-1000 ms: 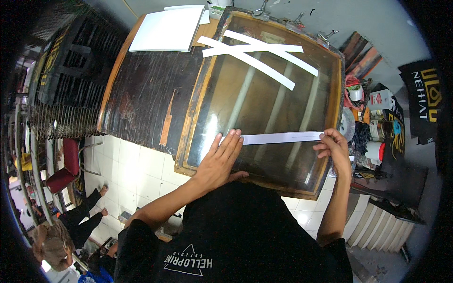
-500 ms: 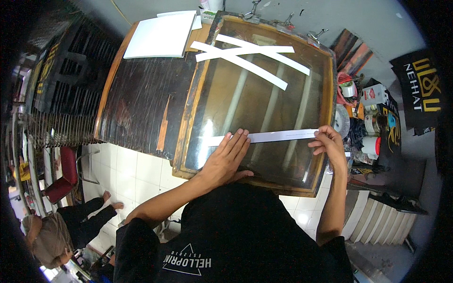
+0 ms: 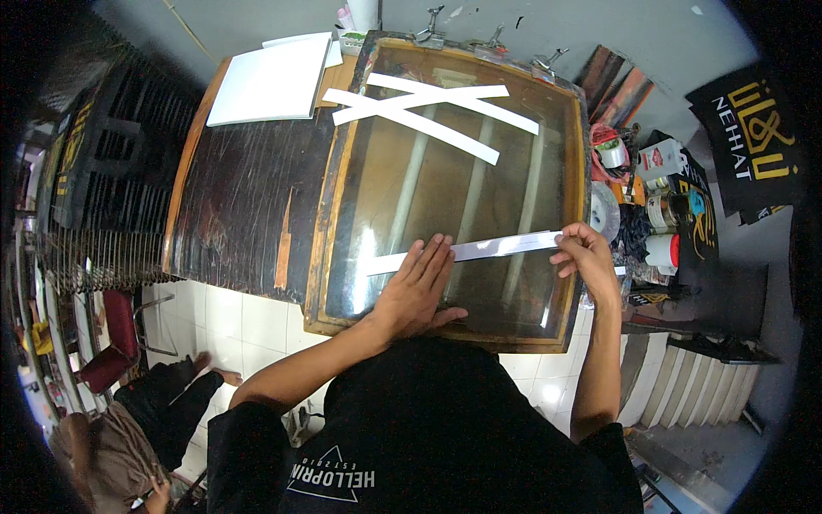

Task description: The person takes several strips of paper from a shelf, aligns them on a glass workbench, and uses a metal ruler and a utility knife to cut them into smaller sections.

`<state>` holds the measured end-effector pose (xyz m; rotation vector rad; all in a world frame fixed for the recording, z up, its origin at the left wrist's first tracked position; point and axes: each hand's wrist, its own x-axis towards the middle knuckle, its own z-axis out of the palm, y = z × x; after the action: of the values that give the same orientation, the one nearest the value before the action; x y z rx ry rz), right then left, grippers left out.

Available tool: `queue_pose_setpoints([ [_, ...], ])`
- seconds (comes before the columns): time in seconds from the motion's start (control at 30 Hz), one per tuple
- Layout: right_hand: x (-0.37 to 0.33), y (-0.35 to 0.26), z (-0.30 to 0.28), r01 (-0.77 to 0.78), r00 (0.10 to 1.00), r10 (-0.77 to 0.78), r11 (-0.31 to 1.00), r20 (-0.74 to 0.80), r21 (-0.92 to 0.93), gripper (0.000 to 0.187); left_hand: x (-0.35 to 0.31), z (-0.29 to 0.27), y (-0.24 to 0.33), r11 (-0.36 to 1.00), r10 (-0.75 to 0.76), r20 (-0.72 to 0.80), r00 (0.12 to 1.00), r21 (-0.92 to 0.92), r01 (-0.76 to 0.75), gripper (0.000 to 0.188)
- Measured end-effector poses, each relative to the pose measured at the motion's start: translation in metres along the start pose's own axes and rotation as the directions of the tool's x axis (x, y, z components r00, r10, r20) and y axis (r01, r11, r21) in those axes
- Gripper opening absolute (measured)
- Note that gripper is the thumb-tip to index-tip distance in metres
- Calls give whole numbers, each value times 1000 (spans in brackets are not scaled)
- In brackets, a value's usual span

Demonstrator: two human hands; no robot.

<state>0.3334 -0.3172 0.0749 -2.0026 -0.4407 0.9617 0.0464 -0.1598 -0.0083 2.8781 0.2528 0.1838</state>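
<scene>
A long white paper strip [image 3: 505, 245] lies across the near part of a glass-topped lightbox table [image 3: 445, 193]. My left hand [image 3: 411, 291] rests flat over the strip left of its middle, fingers stretched out and thumb apart. At the strip's right end, my right hand [image 3: 586, 253] pinches it between thumb and fingers. That end looks doubled, as if two layers lie slightly offset. Farther up the glass, several loose white strips [image 3: 437, 128] cross one another. Pale tubes [image 3: 473, 188] show beneath the glass.
White paper sheets [image 3: 265, 81] are stacked on the dark wooden board [image 3: 240, 180] at left. Metal hinge clamps [image 3: 492, 44] line the far edge. Jars and containers [image 3: 659, 206] crowd the right side. Another person [image 3: 128, 420] is at lower left, near a red chair [image 3: 110, 343].
The view has turned slightly, shifting the table leftward. Both hands stay on the strip, whose right end now looks more clearly doubled. The person at lower left has shifted their feet.
</scene>
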Motion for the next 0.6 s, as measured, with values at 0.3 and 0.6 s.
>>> queue_pose_setpoints([
  [0.3,-1,4,-1,22,1000,-22,999,3,24,12,17,11,5,998,18,-62,998,-61,-22,101],
  [0.6,-5,1,2,20,1000,-20,1000,-14,3,13,24,12,13,995,101,-64,993,-19,-103,96],
])
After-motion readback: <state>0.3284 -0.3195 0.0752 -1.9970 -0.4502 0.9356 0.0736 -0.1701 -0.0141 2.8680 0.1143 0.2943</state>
